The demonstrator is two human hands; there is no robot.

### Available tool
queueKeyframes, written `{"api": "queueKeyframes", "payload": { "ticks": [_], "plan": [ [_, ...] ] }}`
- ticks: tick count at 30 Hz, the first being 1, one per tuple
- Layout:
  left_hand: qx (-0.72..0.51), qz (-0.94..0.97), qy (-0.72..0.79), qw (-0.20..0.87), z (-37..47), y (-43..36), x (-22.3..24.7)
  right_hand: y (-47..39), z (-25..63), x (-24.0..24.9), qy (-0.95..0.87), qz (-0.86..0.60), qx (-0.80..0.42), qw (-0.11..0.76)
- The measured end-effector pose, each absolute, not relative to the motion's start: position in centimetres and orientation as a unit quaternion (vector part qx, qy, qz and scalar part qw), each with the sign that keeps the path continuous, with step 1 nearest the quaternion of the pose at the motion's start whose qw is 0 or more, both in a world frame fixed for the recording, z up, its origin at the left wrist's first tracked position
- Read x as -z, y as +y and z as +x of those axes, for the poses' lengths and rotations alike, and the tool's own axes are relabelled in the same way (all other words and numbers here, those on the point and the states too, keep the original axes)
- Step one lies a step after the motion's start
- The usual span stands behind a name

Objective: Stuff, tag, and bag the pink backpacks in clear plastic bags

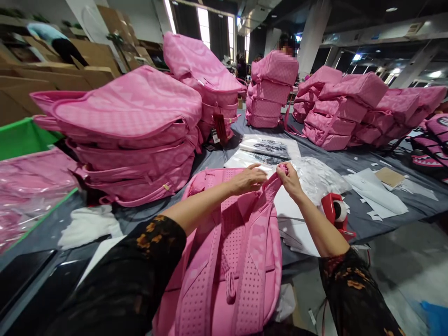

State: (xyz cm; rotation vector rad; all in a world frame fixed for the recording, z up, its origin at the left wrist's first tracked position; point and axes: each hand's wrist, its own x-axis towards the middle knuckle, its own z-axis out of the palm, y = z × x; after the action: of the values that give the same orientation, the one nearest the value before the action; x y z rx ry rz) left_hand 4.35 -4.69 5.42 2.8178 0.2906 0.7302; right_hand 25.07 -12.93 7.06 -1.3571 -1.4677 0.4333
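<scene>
A pink backpack (229,228) lies in front of me, straps and dotted back padding facing up. My right hand (290,181) is closed, pinching the end of a pink strap (270,190) at the bag's far right and holding it raised. Just left of it, my left hand (249,179) reaches over the bag's far edge, fingers loosely stretched and apart, with nothing visible in them. Its fingertips are close to the raised strap; whether they touch it I cannot tell. Printed clear plastic bags (268,147) lie beyond the backpack.
Stacked pink backpacks (133,121) stand at the left, with more stacks (269,93) behind and to the right. A red tape dispenser (336,214) sits by my right forearm. White cloth (89,226), paper scraps (374,193) and a green-edged bin (30,140) are around. People are in the background.
</scene>
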Motion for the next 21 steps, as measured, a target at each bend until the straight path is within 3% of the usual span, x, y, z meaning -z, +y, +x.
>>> {"api": "queueKeyframes", "payload": {
  "ticks": [4, 9, 14, 17, 21],
  "plan": [
    [-0.312, 0.908, 0.239, 0.143, 2.2, -5.6, -5.2, -12.6, 22.7, -8.5, -0.704, -0.506, -0.180, 0.465],
    [-0.238, 0.939, 0.162, 0.187, 3.8, -4.1, -6.2, -14.3, 21.2, -10.9, -0.760, -0.502, -0.127, 0.393],
    [-0.205, 0.971, 0.113, 0.057, 5.1, -4.5, -8.6, -16.1, 22.8, -11.2, -0.750, -0.529, -0.122, 0.378],
    [-0.188, 0.974, 0.129, -0.009, 3.8, -6.4, -8.7, -15.8, 24.2, -10.2, -0.684, -0.547, -0.208, 0.436],
    [-0.151, 0.961, 0.217, 0.082, 0.5, -12.8, -5.6, -13.6, 24.6, -8.2, -0.569, -0.530, -0.407, 0.480]
  ]
}}
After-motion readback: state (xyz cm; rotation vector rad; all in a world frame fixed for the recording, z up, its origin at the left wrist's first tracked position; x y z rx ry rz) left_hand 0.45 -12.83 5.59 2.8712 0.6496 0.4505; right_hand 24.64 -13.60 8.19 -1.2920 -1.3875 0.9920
